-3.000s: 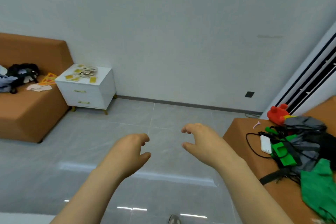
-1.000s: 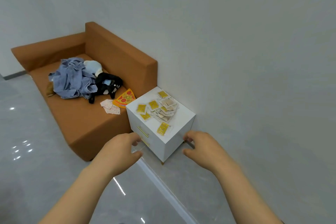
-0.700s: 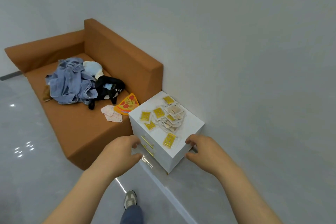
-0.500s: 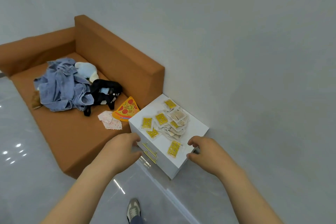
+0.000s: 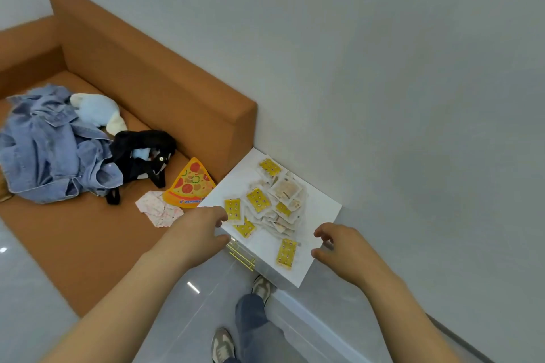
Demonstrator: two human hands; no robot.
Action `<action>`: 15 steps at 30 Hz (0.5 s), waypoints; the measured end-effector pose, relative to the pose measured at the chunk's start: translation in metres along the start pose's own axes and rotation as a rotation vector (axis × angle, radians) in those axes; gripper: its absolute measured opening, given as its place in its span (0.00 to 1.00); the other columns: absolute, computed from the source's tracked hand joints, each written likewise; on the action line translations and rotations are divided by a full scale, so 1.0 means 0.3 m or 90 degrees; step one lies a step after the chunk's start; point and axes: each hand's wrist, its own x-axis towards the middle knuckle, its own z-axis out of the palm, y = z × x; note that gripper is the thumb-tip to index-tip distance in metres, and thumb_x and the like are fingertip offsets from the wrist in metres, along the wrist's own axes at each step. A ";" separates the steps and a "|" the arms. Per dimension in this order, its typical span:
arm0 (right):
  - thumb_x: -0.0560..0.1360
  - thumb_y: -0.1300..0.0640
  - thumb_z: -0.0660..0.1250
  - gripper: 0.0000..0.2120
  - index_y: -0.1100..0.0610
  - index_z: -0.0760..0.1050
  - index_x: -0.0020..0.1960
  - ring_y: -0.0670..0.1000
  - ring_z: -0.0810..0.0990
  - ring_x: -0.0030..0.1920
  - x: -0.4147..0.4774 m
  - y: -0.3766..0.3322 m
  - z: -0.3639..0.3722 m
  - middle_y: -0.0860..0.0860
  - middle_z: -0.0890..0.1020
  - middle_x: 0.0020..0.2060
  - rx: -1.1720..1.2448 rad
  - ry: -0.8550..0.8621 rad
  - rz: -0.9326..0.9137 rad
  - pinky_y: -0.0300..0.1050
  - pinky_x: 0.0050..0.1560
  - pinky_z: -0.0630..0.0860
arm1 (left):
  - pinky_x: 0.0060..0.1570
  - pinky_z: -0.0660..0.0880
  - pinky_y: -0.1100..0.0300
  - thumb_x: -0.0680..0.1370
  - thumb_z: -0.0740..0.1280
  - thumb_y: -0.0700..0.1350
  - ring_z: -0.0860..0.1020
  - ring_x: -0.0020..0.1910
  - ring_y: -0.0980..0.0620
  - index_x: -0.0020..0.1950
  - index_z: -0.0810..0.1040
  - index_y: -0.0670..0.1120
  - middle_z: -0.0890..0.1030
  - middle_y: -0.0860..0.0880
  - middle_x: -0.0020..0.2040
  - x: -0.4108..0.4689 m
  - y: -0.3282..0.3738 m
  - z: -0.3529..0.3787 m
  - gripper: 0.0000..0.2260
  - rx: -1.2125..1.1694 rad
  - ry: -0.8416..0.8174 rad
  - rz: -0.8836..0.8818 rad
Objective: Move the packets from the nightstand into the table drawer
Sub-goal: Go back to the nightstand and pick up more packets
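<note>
The left hand (image 5: 196,233) and right hand (image 5: 346,250) are hovering at the nightstand (image 5: 323,211), holding nothing.
The packets (image 5: 275,205) are lying heaped on its white top; the left is hanging at the pile's 8 o'clock, the right at 4 o'clock, fingers loosely curled and slightly spread.

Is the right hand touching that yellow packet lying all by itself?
Apart. The head view shows bare white nightstand top between the right hand and the lone yellow packet.

Forearms (image 5: 124,298) bare to frame edge; blue jeans (image 5: 250,324); two grey-and-white sneakers (image 5: 223,345).
</note>
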 end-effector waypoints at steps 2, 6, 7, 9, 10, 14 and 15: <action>0.75 0.50 0.66 0.19 0.50 0.72 0.65 0.48 0.75 0.59 0.080 0.010 -0.022 0.49 0.76 0.60 0.004 -0.006 0.003 0.43 0.56 0.74 | 0.57 0.72 0.60 0.76 0.66 0.50 0.75 0.61 0.54 0.65 0.73 0.50 0.77 0.53 0.62 0.078 0.002 -0.016 0.18 0.019 0.003 -0.006; 0.76 0.50 0.66 0.19 0.50 0.71 0.65 0.49 0.75 0.59 0.253 0.031 -0.071 0.49 0.76 0.60 0.015 -0.005 0.004 0.43 0.56 0.73 | 0.52 0.72 0.63 0.76 0.65 0.51 0.76 0.57 0.54 0.65 0.72 0.50 0.78 0.53 0.59 0.232 0.005 -0.049 0.17 0.043 -0.015 -0.024; 0.76 0.50 0.65 0.19 0.51 0.71 0.66 0.49 0.75 0.59 0.295 0.036 -0.083 0.50 0.76 0.60 0.018 -0.005 0.006 0.43 0.56 0.73 | 0.50 0.71 0.64 0.76 0.65 0.51 0.76 0.57 0.54 0.65 0.72 0.50 0.78 0.53 0.58 0.266 0.007 -0.056 0.17 0.052 -0.023 -0.029; 0.76 0.49 0.65 0.20 0.52 0.70 0.66 0.50 0.75 0.59 0.371 0.045 -0.103 0.50 0.76 0.60 0.024 -0.004 0.015 0.43 0.56 0.73 | 0.50 0.70 0.64 0.77 0.65 0.51 0.76 0.57 0.54 0.65 0.72 0.50 0.78 0.53 0.59 0.328 0.010 -0.064 0.17 0.062 -0.032 -0.036; 0.77 0.49 0.65 0.20 0.53 0.70 0.67 0.50 0.75 0.59 0.407 0.050 -0.111 0.50 0.76 0.60 0.024 -0.003 0.019 0.43 0.55 0.73 | 0.51 0.71 0.63 0.77 0.65 0.51 0.76 0.58 0.54 0.65 0.73 0.50 0.78 0.52 0.59 0.359 0.010 -0.064 0.17 0.064 -0.035 -0.037; 0.77 0.48 0.65 0.20 0.53 0.70 0.66 0.50 0.75 0.59 0.541 0.077 -0.123 0.51 0.76 0.60 0.017 -0.024 0.034 0.44 0.56 0.73 | 0.52 0.73 0.61 0.77 0.65 0.51 0.77 0.56 0.54 0.64 0.73 0.49 0.78 0.52 0.60 0.480 0.001 -0.046 0.17 0.077 -0.070 -0.041; 0.77 0.48 0.65 0.20 0.53 0.70 0.66 0.51 0.75 0.59 0.570 0.084 -0.122 0.51 0.76 0.60 0.014 -0.032 0.037 0.44 0.56 0.73 | 0.52 0.74 0.60 0.77 0.66 0.52 0.78 0.55 0.53 0.64 0.73 0.49 0.78 0.52 0.59 0.508 -0.002 -0.038 0.17 0.075 -0.082 -0.043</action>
